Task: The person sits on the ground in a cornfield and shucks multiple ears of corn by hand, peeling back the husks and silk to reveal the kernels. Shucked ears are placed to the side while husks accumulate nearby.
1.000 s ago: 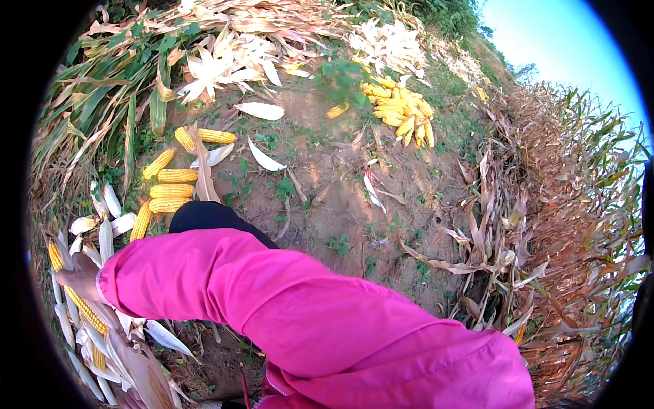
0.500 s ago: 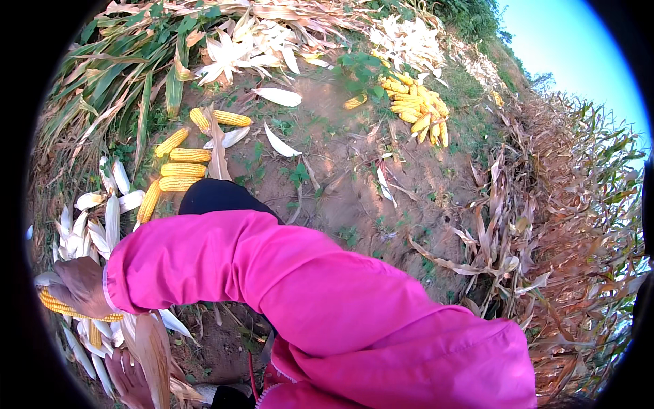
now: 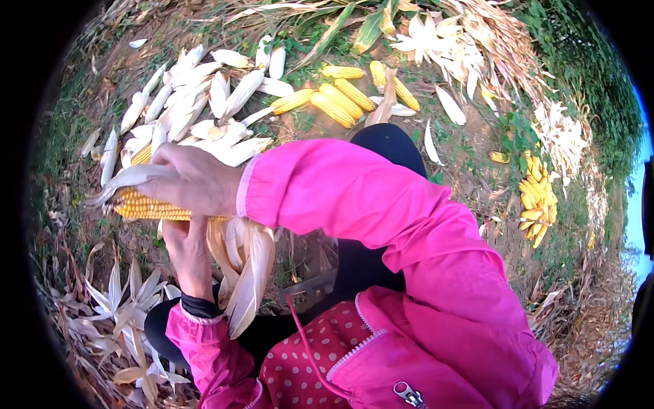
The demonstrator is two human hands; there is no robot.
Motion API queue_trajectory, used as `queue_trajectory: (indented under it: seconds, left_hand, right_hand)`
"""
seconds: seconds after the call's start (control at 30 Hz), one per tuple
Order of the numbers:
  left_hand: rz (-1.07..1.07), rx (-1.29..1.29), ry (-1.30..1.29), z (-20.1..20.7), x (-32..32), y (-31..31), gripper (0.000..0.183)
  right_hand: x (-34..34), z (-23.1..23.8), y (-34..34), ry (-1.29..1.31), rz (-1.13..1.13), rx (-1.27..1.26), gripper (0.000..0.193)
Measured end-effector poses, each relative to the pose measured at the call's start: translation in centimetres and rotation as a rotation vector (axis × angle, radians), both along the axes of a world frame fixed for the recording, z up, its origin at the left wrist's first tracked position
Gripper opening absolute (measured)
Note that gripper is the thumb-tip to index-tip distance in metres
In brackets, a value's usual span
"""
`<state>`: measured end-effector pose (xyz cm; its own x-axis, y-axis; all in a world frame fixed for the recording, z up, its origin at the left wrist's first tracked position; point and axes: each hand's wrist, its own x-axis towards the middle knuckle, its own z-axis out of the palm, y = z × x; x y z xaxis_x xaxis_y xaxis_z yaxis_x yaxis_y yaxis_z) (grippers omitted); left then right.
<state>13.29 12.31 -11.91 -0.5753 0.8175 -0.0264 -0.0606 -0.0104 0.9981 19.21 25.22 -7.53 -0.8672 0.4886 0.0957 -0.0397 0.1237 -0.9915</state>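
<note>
Between my hands is an ear of corn with bare yellow kernels on its near side. My right hand reaches across from the right and closes over its top, with a pale strip of husk folded along the fingers. From below, my left hand grips the same ear; its fingertips are hidden behind the corn. Peeled husk leaves hang from the ear's right end, beside my left wrist. Just beyond my hands lies a pile of ears in white husks.
Several husked yellow ears lie on the soil past my knee. A heap of yellow ears is farther right, near discarded pale husks. More stripped husks lie at lower left. Dry stalks line the far side.
The view has swung left, so the husk pile and both hands sit farther into the picture. My left hand, low among husks before, now shows against the ear. My right hand stays on it.
</note>
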Motion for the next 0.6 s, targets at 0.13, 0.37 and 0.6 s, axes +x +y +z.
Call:
queue_trajectory:
  seconds: [0.13,0.37,0.6]
  left_hand:
    - [-0.131,0.012,-0.069,1.6,-0.5,-0.1,0.045]
    - [-0.142,0.147,-0.259,1.1,0.3,0.4,0.053]
    - [0.196,0.356,-0.316,0.8,-0.2,1.8,0.041]
  right_hand:
    - [-0.2,1.9,1.2,-0.001,0.347,-0.32,0.052]
    - [0.1,0.5,0.6,0.047,-0.06,-0.746,0.037]
    - [-0.6,-1.6,-1.7,0.178,-0.027,-0.083,0.029]
